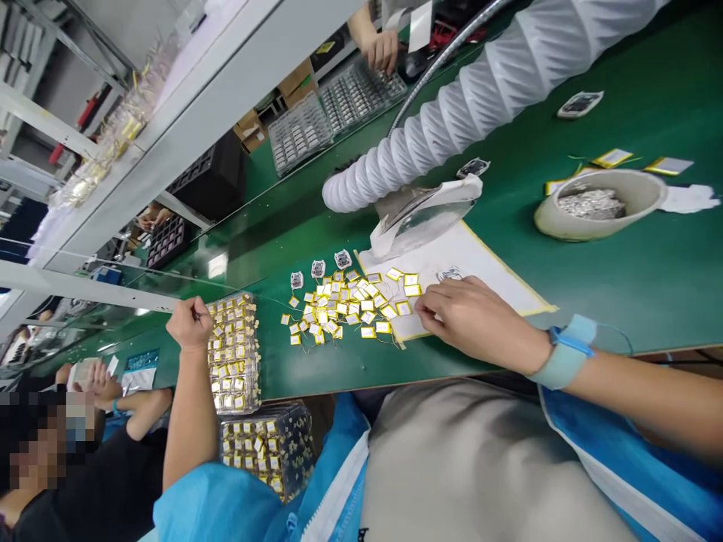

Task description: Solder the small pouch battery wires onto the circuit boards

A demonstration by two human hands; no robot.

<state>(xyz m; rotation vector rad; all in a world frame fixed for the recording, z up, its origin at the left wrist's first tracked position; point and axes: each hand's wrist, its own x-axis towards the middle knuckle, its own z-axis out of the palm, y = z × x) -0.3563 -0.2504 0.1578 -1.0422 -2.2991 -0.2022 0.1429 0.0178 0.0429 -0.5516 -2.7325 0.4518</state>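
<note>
My left hand (190,322) is closed in a fist at the near edge of the green bench (621,256), beside a clear tray (234,354) filled with small yellow-edged cells. A thin tool seems to stick out of the fist, but I cannot make it out. My right hand (466,312), with a blue wrist strap (565,350), rests on a white sheet (486,263). Its fingers curl down at the right edge of a loose heap of yellow-edged cells (344,305). What the fingertips pinch, if anything, is hidden.
A white ribbed duct (480,83) crosses the bench above a wrapped lens (423,214). A bowl of silvery scraps (593,203) stands at right. A second tray of cells (265,448) sits below the bench edge. Co-workers' hands are at top (381,49) and lower left (99,376).
</note>
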